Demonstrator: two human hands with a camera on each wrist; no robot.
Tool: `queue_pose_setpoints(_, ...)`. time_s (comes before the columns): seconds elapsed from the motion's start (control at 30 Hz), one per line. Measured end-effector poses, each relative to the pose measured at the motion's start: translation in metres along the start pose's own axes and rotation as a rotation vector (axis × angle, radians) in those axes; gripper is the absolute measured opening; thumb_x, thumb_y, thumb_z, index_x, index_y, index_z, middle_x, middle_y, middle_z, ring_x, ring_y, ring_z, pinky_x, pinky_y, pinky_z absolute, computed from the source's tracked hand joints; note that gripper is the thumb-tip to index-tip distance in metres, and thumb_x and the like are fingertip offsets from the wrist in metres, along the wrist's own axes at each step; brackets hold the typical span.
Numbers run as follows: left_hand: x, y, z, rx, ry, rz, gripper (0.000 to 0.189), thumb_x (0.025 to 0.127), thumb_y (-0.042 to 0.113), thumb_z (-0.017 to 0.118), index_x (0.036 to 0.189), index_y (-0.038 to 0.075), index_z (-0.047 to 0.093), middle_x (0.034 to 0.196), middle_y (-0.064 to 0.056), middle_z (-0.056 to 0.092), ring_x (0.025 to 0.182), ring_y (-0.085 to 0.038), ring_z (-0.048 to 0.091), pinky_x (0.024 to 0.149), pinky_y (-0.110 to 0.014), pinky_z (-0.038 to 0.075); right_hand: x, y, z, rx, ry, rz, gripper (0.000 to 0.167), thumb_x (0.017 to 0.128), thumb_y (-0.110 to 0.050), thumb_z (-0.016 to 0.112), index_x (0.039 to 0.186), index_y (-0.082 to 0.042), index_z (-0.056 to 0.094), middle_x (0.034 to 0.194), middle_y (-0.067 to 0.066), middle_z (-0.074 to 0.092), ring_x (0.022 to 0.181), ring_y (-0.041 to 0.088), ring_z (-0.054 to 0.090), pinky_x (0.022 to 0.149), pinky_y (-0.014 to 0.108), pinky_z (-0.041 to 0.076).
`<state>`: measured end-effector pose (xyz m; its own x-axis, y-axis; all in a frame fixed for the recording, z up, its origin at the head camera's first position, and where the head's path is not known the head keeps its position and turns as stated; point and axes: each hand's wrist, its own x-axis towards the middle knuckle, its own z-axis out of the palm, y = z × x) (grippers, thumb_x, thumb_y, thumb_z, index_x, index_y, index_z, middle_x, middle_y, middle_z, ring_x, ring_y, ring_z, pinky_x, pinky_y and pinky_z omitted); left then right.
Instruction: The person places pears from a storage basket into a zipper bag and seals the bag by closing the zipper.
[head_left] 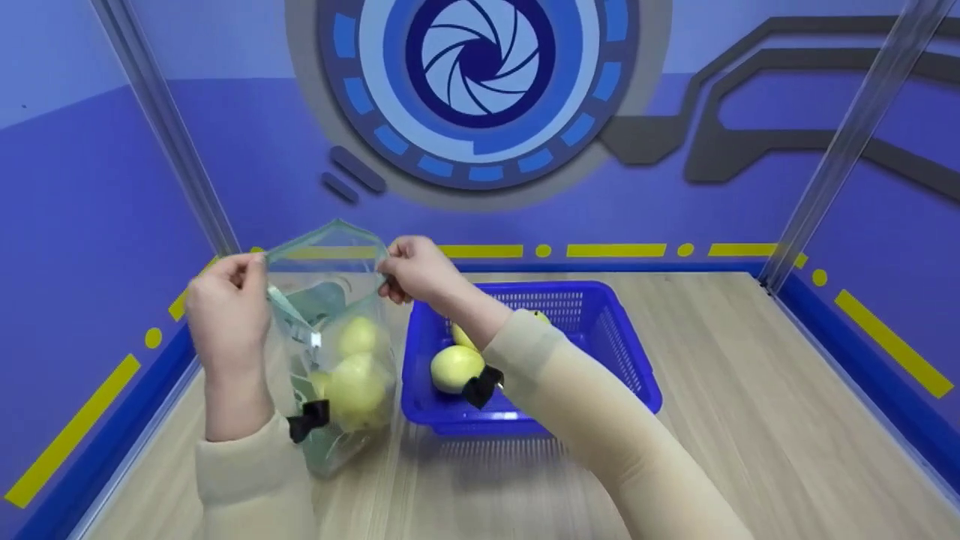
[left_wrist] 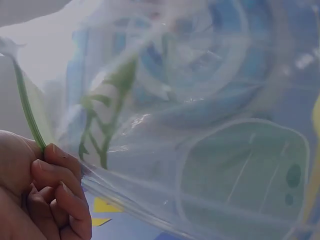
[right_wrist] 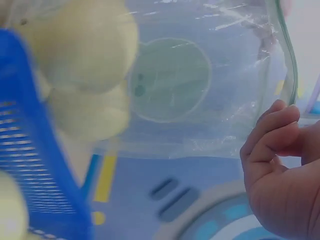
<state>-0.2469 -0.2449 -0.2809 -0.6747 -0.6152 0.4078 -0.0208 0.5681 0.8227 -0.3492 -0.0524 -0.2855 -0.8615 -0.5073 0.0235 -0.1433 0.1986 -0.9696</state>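
Note:
A clear zip bag (head_left: pixel 330 300) with a green rim and green prints hangs upright at the left, its mouth spread apart. Several round yellow-green fruits (head_left: pixel 358 390) lie in its lower part, seen through the film. My left hand (head_left: pixel 229 307) pinches the left end of the rim between thumb and fingers; the left wrist view shows those curled fingers (left_wrist: pixel 65 170) at the green strip. At the opposite end, my right hand (head_left: pixel 420 270) pinches the rim. The right wrist view shows the bag (right_wrist: pixel 230 100) stretched out from that hand, fruit bulging at its far end.
Right of the bag stands a blue perforated basket (head_left: pixel 645 379) on the wooden table (head_left: pixel 750 420). More yellow-green fruits (head_left: pixel 454 367) lie in it, partly hidden by my right forearm. Blue printed walls (head_left: pixel 247 150) enclose the table at the back and sides.

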Motion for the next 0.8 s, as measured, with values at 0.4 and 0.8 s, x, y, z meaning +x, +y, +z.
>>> queue_pose_setpoints(0.4, 0.029, 0.017, -0.024, 0.084, 0.002, -0.101, 0.038, 0.107, 0.032, 0.05, 0.129, 0.012, 0.073, 0.084, 0.006, 0.055, 0.067, -0.009, 0.045, 0.064, -0.027, 0.036, 0.0, -0.017, 0.007, 0.067, 0.019, -0.046, 0.022, 0.107, -0.01, 0.054, 0.085, -0.008, 0.05, 0.066, 0.006, 0.064, 0.051, 0.015, 0.051, 0.053, 0.024, 0.046)
queue_pose_setpoints(0.8, 0.01, 0.022, 0.011, 0.22, -0.012, 0.206, 0.03, 0.106, 0.023, 0.058, 0.115, 0.0, 0.075, 0.103, -0.024, 0.075, 0.079, -0.041, 0.067, 0.065, -0.043, 0.047, 0.002, 0.034, 0.004, 0.022, -0.071, 0.128, 0.023, 0.103, -0.009, 0.059, 0.08, -0.008, 0.053, 0.062, 0.003, 0.064, 0.051, 0.009, 0.054, 0.052, 0.021, 0.046)
